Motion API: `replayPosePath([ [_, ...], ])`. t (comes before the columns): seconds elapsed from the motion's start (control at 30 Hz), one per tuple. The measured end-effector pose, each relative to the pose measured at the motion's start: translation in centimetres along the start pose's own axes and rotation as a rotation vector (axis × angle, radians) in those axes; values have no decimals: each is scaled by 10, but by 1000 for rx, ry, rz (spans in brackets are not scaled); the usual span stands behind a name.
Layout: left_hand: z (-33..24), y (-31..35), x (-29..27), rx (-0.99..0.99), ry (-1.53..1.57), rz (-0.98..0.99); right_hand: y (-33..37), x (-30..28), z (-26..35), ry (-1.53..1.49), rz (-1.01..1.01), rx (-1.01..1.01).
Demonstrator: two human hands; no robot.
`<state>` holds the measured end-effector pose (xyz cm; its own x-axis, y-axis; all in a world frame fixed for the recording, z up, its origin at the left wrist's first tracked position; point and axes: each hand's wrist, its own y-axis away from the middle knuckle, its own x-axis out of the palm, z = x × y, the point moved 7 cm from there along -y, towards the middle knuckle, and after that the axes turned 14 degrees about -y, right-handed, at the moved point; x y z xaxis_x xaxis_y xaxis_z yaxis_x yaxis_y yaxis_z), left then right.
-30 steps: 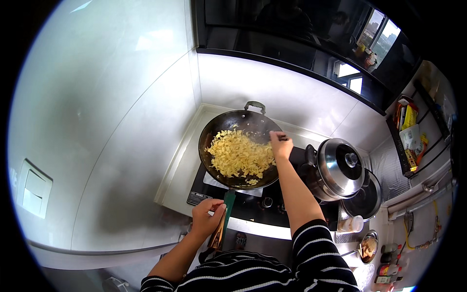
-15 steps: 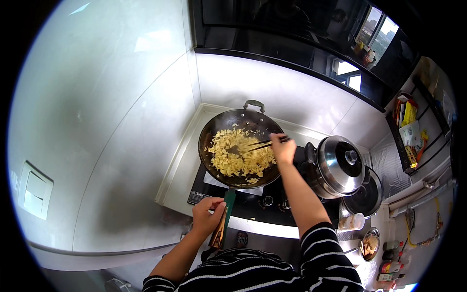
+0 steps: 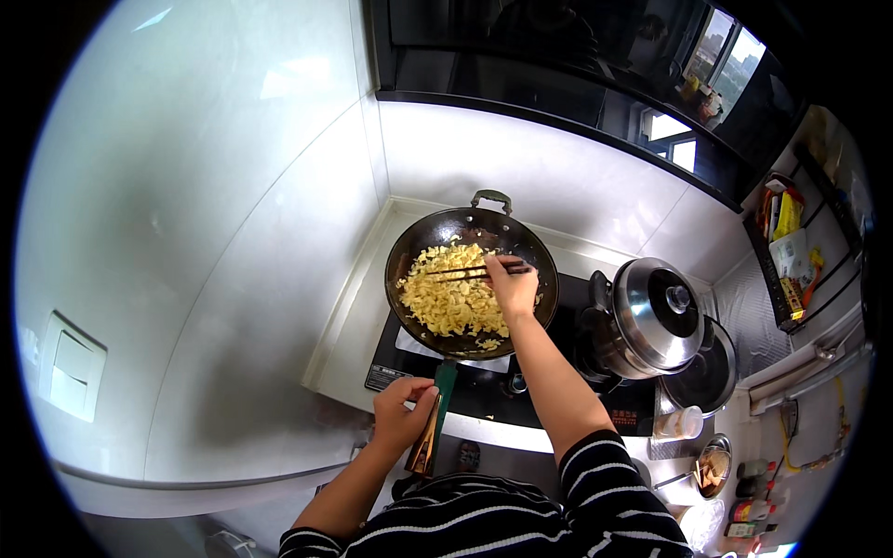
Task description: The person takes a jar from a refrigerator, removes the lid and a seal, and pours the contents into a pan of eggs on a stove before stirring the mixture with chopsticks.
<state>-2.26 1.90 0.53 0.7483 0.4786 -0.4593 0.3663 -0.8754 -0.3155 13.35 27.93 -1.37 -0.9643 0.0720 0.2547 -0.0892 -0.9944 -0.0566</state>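
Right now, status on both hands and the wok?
Left hand gripping green handle. Right hand holding chopsticks over yellow food pieces. Wok over stove. Lidded pot right of wok, not in the way.

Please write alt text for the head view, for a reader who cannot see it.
A person's right hand holds dark chopsticks in yellow food pieces in a black wok, while the left hand holds its green handle. The wok sits on a black stove, beside a lidded steel pot.

Obstacle right of wok (image 3: 534, 244): pot (image 3: 648, 324)
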Motion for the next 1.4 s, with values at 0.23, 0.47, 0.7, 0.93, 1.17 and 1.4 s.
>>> replayPosePath([
  [0.23,4,2,2,-17,-13,44,30,35,-16,273,27,-150],
  [0.47,9,6,-7,-23,-16,-37,-59,-59,34,423,-258,-405],
  [0.7,-4,4,3,30,-2,-8,-57,-34,-57,57,-170,-177],
  [0.93,-9,0,4,66,-21,3,7,33,3,-154,129,93],
  [1.17,-23,-8,25,243,-119,106,-2,-19,-30,154,-8,74],
  [1.4,-23,-7,22,319,-203,55,-33,-86,71,651,-218,-365],
])
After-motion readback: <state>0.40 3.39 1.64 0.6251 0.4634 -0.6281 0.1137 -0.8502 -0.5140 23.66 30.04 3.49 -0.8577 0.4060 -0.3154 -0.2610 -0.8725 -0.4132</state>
